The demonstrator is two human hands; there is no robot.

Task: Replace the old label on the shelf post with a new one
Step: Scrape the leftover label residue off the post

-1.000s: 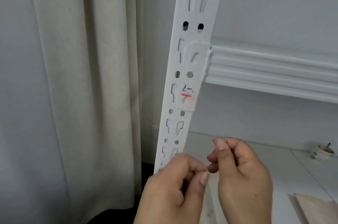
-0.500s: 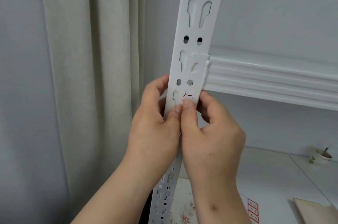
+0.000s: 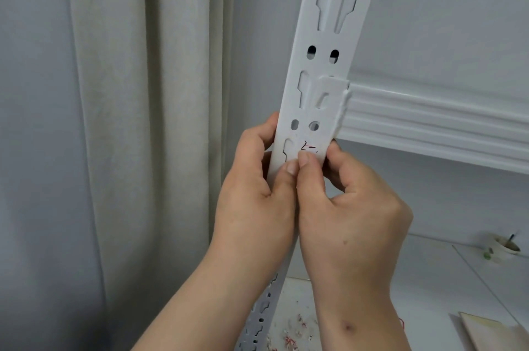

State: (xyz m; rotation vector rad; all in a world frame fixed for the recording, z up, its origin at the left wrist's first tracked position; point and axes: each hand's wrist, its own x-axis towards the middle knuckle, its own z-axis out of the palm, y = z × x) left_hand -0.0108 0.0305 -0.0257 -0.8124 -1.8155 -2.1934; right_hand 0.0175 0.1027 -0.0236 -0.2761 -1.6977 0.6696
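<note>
Shelf beam (image 3: pixel 429 127) right of post (image 3: pixel 329 35), curtain (image 3: pixel 143 121) close left

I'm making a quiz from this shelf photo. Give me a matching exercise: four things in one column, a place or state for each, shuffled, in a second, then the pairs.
Things
1. label
2. small cup
3. curtain
4. left hand

Places or states
A. hangs left of the shelf post
B. stands on the shelf far right
C. grips the post's left edge, thumb on its face
D. stuck on the post, handwritten, partly under both thumbs

Pairs: 1-D, 2-B, 3-A, 4-C
</note>
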